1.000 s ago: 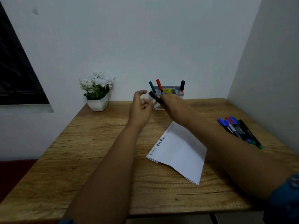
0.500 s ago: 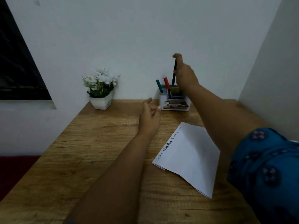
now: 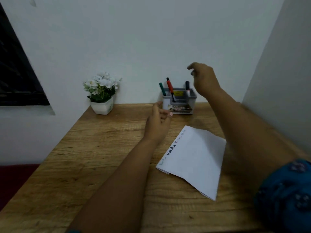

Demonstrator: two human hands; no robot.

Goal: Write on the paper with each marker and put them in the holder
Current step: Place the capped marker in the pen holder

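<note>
While four markers (image 3: 169,86) are standing in the holder (image 3: 179,101), we are seeing both hands empty: right hand (image 3: 204,79) and left hand (image 3: 158,122) with grip loose; paper (image 3: 193,158) is bearing four words.

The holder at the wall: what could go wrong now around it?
1. The right hand hangs just above the holder, beside the black marker; pulling back low might tip it.
2. The left hand is near the holder's front and might nudge it.
</note>
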